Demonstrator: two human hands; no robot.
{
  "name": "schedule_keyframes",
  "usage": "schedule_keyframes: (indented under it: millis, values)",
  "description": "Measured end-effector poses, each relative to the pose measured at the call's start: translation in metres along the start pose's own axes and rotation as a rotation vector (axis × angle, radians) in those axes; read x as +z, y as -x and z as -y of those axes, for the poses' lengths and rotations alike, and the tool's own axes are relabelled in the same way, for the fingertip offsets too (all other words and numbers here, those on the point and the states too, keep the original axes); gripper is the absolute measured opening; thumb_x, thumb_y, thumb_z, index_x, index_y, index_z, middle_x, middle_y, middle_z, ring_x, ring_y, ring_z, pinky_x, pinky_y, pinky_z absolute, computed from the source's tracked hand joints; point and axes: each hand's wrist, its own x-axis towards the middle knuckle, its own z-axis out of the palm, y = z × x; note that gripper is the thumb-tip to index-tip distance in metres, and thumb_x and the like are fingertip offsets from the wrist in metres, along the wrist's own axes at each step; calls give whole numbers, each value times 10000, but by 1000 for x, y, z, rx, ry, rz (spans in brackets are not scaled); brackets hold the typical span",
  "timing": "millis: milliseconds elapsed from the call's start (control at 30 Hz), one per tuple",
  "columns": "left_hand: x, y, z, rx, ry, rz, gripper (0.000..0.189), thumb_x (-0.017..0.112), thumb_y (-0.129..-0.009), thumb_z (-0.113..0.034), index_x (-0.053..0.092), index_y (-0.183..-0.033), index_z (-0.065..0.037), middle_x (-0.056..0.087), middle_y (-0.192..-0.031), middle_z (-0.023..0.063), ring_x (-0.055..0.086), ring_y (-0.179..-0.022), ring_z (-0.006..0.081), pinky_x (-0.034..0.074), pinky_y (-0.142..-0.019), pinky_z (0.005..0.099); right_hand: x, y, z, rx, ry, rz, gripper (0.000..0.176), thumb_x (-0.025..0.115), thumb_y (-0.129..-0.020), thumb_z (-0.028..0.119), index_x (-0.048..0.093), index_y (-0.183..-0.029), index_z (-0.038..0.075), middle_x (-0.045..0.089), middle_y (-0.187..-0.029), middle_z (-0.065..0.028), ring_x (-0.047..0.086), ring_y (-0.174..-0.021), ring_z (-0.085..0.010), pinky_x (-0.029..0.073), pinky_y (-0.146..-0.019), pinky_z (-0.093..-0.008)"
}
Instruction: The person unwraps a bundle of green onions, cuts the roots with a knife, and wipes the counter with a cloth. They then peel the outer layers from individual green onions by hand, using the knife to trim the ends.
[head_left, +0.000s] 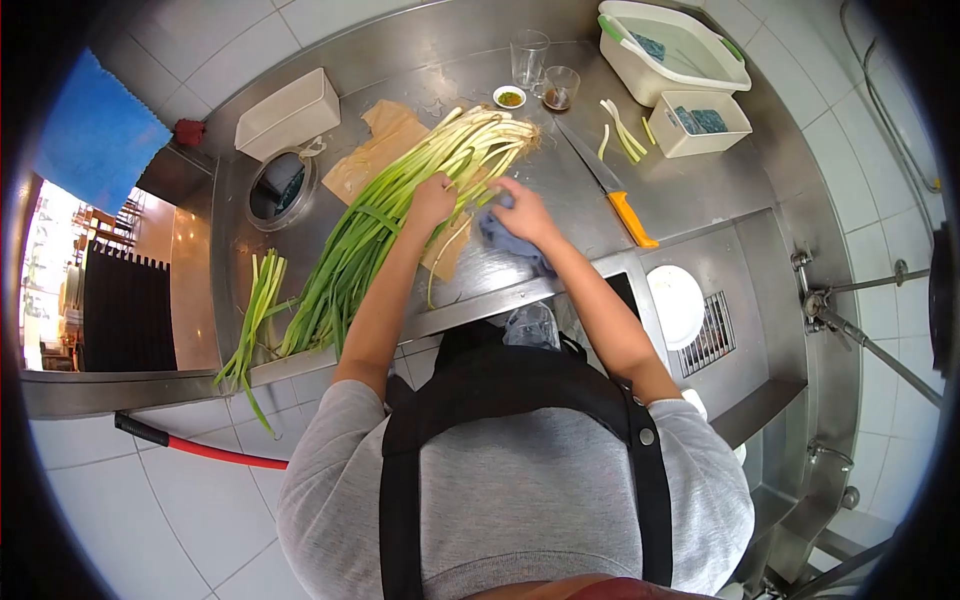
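Observation:
A big bunch of spring onions (380, 230) lies across the steel counter, white root ends at the back and green leaves toward me. My left hand (432, 202) is closed on spring onion stalks at the bunch's right side; one loose stalk hangs down beside it. Just right of that, my right hand (522, 213) has its fingers bent inward over a blue-grey cloth (508, 240). What its fingertips hold, if anything, is too small to make out. Brown paper (375, 150) lies partly under the bunch.
An orange-handled knife (632, 218) lies right of my hands, near cut stalks (625, 135). Behind are glasses (529, 58) and a small sauce dish (509, 97). White tubs (700, 125) stand back right. A sink (750, 270) holds a white plate (676, 307). Trimmed greens (255, 310) overhang the left edge.

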Motion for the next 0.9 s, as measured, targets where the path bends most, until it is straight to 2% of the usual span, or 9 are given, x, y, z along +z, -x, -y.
schedule_keyframes:
  millis: [100, 267, 333, 500, 633, 700, 800, 833, 900]
  values:
    - [2, 4, -7, 48, 50, -13, 145, 597, -755, -173, 586, -804, -37, 618, -776, 202, 606, -764, 369, 472, -681, 426, 21, -24, 14, -257, 347, -56, 270, 599, -782, 186, 634, -1041, 255, 628, -879, -81, 600, -849, -282, 509, -732, -366]
    - [-11, 10, -13, 103, 28, -46, 170, 613, -771, -193, 582, -824, -35, 617, -804, 209, 596, -782, 383, 468, -693, 435, 22, -54, 3, -396, 521, -55, 173, 593, -773, 168, 648, -933, 202, 615, -857, -67, 585, -912, -265, 506, -739, -375]
    - [-20, 15, -14, 43, -22, -66, 192, 618, -780, -210, 589, -854, -35, 618, -820, 210, 593, -795, 385, 465, -706, 435, 18, -61, -13, -358, 559, -71, 178, 545, -788, 171, 667, -917, 182, 643, -936, -80, 578, -954, -267, 506, -772, -367]
    - [-37, 22, -1, 26, 17, -81, 205, 621, -784, -220, 612, -872, -34, 626, -838, 205, 597, -816, 374, 468, -721, 421, -6, -65, -45, 90, 573, -88, 227, 501, -810, 153, 664, -968, 162, 653, -987, -117, 568, -1014, -289, 495, -804, -394]
    - [-33, 22, -3, 29, -3, -69, 209, 622, -780, -219, 615, -864, -28, 628, -844, 204, 600, -815, 367, 471, -719, 411, 1, -57, -25, 134, 619, -50, 309, 579, -811, 236, 599, -1118, 213, 640, -982, -122, 576, -989, -301, 495, -798, -389]
    - [-32, 20, -11, 38, -6, -76, 215, 622, -778, -223, 616, -865, -27, 628, -844, 203, 600, -813, 365, 471, -719, 409, 9, -51, -12, 13, 549, -27, 391, 578, -824, 281, 525, -1206, 217, 634, -985, -143, 577, -987, -312, 494, -798, -402]
    - [-39, 20, -27, 20, -38, -76, 218, 617, -772, -230, 617, -851, -26, 625, -834, 207, 600, -808, 360, 469, -716, 409, 26, -48, -7, -108, 520, -17, 410, 563, -838, 298, 489, -1232, 209, 630, -988, -152, 583, -974, -320, 493, -799, -411]
    - [-42, 21, -33, 30, -38, -53, 219, 611, -771, -232, 618, -844, -25, 625, -831, 206, 599, -804, 359, 467, -714, 411, 29, -51, -5, -29, 532, 63, 403, 548, -851, 299, 484, -1225, 165, 592, -1095, -145, 593, -953, -330, 491, -802, -411]
    - [-55, 21, -45, 41, -40, -33, 220, 605, -769, -233, 618, -837, -24, 625, -828, 204, 599, -800, 357, 465, -713, 413, 36, -57, -5, 6, 534, 41, 369, 545, -853, 304, 503, -1187, 153, 599, -1085, -145, 594, -951, -330, 490, -799, -414]
